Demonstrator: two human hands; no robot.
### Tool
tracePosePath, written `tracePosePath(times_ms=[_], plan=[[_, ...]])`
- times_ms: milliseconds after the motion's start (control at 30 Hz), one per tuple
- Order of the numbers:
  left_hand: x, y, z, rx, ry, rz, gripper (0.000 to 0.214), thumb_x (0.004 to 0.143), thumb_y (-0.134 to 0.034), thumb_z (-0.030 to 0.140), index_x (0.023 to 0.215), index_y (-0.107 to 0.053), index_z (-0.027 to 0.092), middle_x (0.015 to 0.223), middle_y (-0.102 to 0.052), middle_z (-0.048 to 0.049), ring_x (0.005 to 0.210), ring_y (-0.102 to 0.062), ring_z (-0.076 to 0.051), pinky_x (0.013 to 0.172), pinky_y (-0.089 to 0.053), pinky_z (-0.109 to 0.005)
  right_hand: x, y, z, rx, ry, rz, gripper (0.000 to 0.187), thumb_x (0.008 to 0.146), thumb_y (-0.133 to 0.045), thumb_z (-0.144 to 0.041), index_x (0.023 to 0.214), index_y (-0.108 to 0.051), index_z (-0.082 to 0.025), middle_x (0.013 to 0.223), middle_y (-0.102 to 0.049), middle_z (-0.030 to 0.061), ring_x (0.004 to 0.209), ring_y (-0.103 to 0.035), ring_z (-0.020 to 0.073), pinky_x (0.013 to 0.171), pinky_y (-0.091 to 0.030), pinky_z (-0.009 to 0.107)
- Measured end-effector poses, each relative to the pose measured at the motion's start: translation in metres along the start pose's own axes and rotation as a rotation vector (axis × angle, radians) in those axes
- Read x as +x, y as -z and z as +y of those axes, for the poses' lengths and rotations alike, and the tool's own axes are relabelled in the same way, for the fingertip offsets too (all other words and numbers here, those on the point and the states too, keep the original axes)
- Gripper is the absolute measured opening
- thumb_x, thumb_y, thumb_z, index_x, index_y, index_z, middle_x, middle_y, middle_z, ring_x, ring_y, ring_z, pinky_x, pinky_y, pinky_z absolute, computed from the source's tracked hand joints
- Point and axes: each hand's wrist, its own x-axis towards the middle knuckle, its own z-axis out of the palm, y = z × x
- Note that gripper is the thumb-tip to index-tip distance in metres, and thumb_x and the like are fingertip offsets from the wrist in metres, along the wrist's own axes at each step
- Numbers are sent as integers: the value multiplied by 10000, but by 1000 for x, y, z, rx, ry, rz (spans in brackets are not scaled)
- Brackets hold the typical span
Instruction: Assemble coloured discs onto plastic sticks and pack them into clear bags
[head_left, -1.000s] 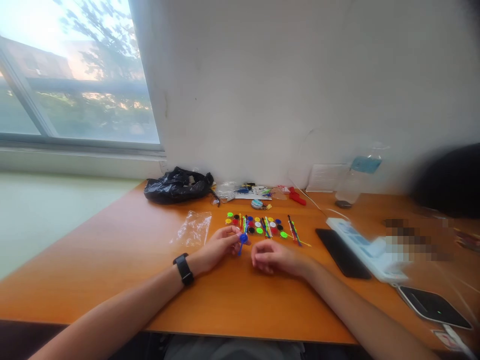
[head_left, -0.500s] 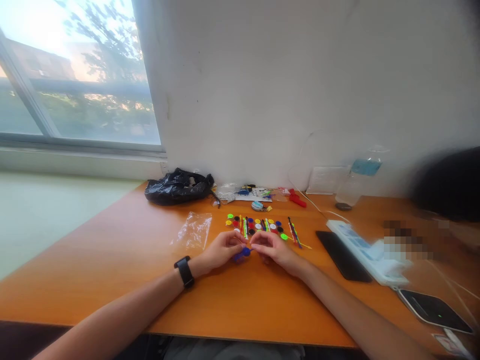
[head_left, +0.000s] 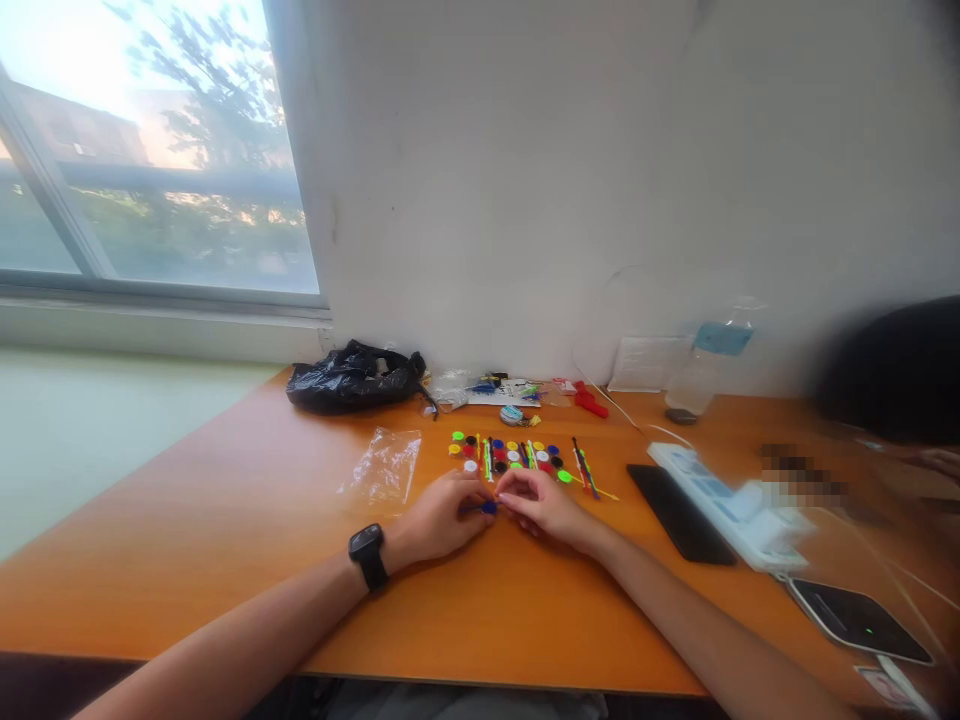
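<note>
My left hand (head_left: 442, 517), with a black watch on its wrist, and my right hand (head_left: 538, 503) meet over the orange table (head_left: 225, 520). Both pinch a small blue piece (head_left: 487, 508), a disc on a thin blue stick, between their fingertips. Just beyond the hands lie rows of small coloured discs (head_left: 514, 455) in green, yellow, red, blue, white and black. Several thin coloured sticks (head_left: 585, 468) lie among them and to their right.
A clear plastic bag (head_left: 382, 466) lies left of the discs, a black plastic bag (head_left: 351, 377) by the wall. A black phone (head_left: 679, 512), a white power strip (head_left: 724, 500), a water bottle (head_left: 705, 365) and another phone (head_left: 859, 620) lie to the right. A person's dark head (head_left: 896, 365) is at far right.
My right hand has moved left to meet my left hand at the blue piece. Both hands have sunk closer to the table, and the piece now lies level between the fingertips.
</note>
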Motion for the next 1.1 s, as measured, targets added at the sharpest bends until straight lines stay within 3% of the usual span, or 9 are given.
tracePosePath(times_ms=[133, 233, 733, 1100], plan=[[1, 3, -2, 20, -11, 25, 181, 870, -679, 214, 1021, -776, 235, 992, -764, -64, 944, -678, -230, 858, -523, -311, -2, -1, -1, -376, 262, 57, 183, 962, -647, -356, 885, -673, -192, 803, -649, 14, 716, -554, 158, 659, -416, 279], [2, 4, -1, -3, 2, 52, 173, 872, -689, 240, 1012, -790, 238, 978, -767, -72, 934, -681, -242, 852, -525, -323, -5, -2, -3, -513, 345, 49, 131, 979, -623, -289, 902, -684, -201, 824, -646, 16, 747, -556, 168, 688, -411, 289], [5, 5, 1, -203, 124, 4, 235, 868, -744, 451, 892, -826, 233, 851, -783, -62, 792, -683, -246, 714, -512, -298, -2, -4, 5, -544, 326, 88, 56, 935, -667, -265, 919, -687, -216, 829, -625, 6, 736, -562, 162, 655, -399, 271], [7, 9, 3, 47, 93, -45, 218, 913, -690, 403, 824, -738, 211, 835, -693, -40, 714, -590, -179, 618, -407, -255, 2, -5, 6, -553, 337, 87, 41, 888, -669, -184, 857, -654, -204, 832, -626, 6, 741, -558, 160, 665, -388, 269]])
